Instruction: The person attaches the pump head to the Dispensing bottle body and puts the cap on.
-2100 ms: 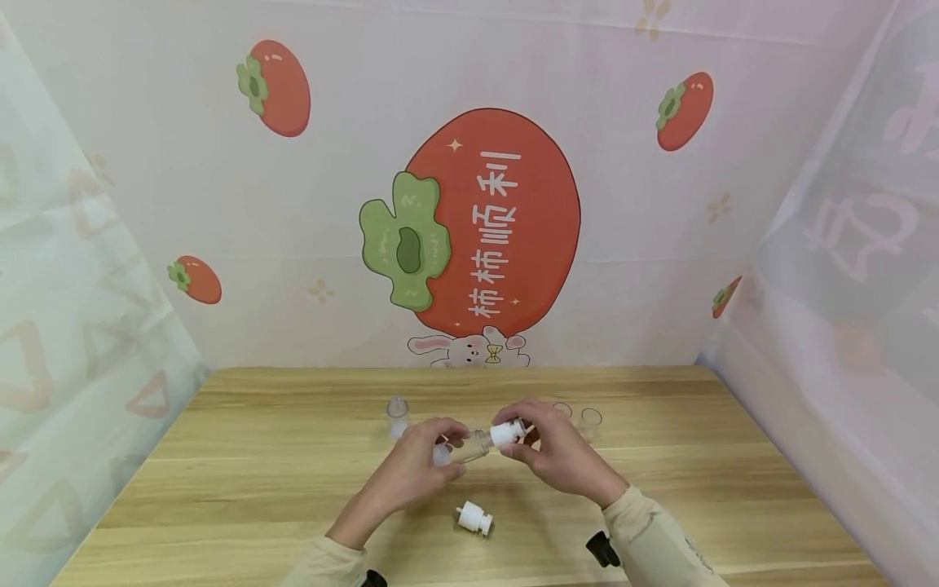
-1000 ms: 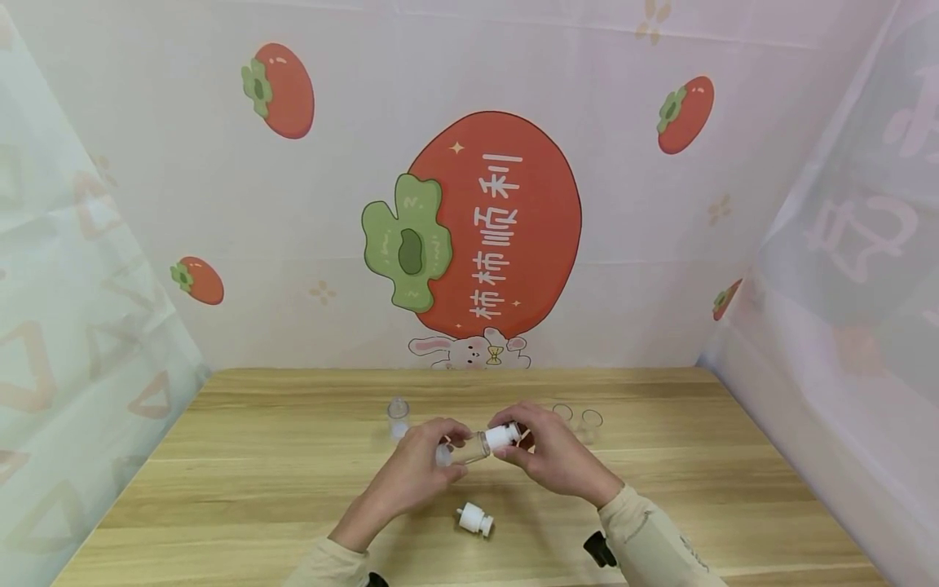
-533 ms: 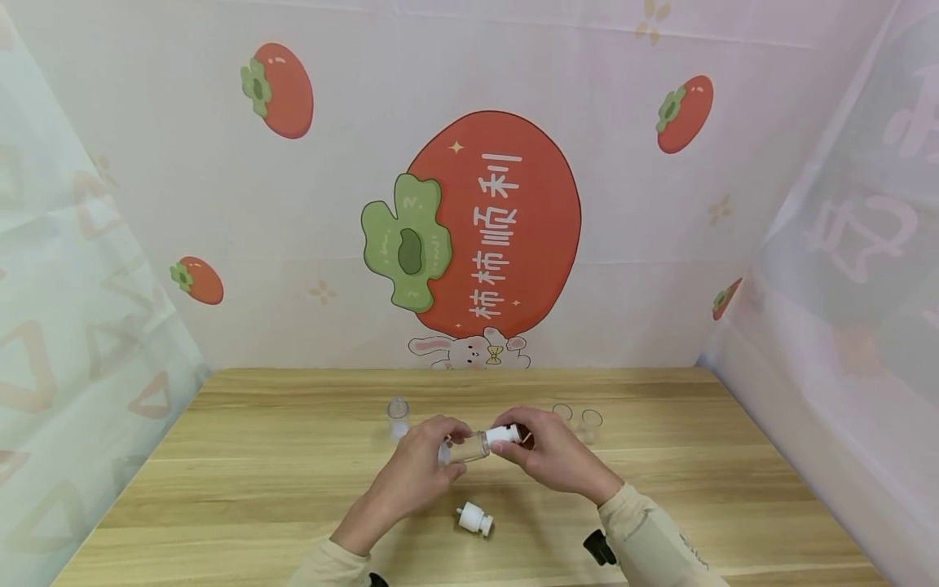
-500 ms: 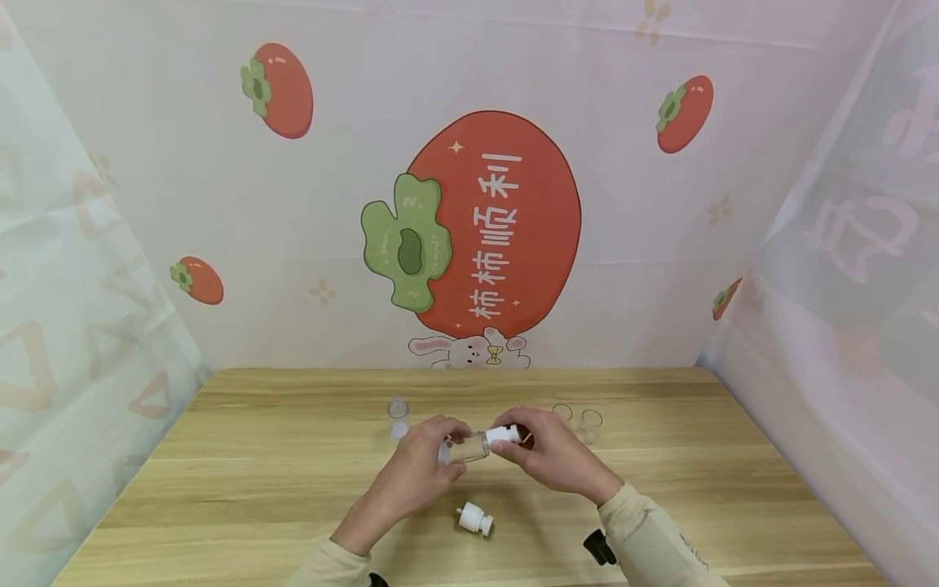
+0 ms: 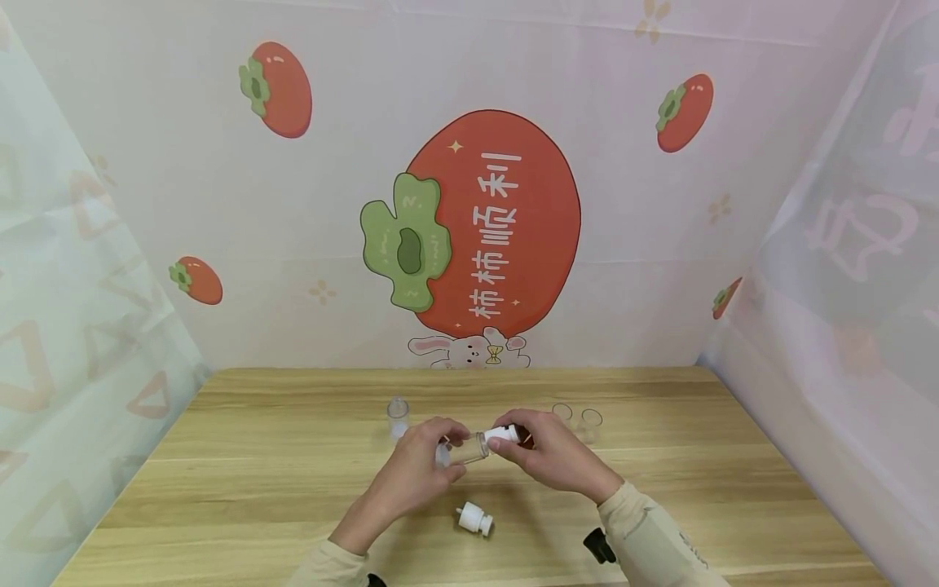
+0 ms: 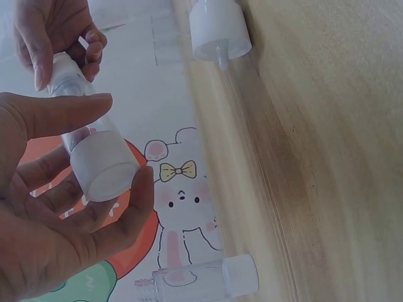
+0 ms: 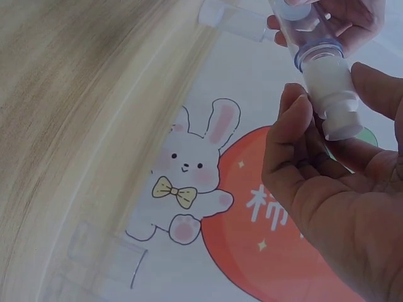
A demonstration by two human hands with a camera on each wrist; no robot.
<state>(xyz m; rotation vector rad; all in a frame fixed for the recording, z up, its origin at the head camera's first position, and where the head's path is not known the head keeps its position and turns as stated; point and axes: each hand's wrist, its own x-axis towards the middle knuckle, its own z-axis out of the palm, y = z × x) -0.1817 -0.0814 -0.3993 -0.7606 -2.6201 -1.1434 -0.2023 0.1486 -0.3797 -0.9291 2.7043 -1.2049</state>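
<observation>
My left hand (image 5: 421, 466) grips a clear bottle (image 5: 469, 449) that lies tilted in the air, its mouth toward the right. Its white base (image 6: 104, 165) faces the left wrist camera, between thumb and fingers. At the bottle's mouth my right hand (image 5: 556, 453) holds a white pump head (image 5: 502, 435) by thumb and fingers. In the right wrist view the pump's collar (image 7: 327, 74) sits right up against the clear rim. A second white pump head (image 5: 475, 519) lies on its side on the table, nearer to me, with its short stem (image 6: 223, 55) showing.
Another clear bottle (image 5: 398, 416) with a white base stands open-necked behind my left hand. Two clear caps (image 5: 590, 425) are behind my right hand, one partly hidden. The wooden table (image 5: 279, 489) ends at a printed backdrop (image 5: 330, 204).
The pump head has moved left onto the bottle's mouth, closing the gap seen at first. My right fingers have shifted their hold on it. The left hand stays nearly still.
</observation>
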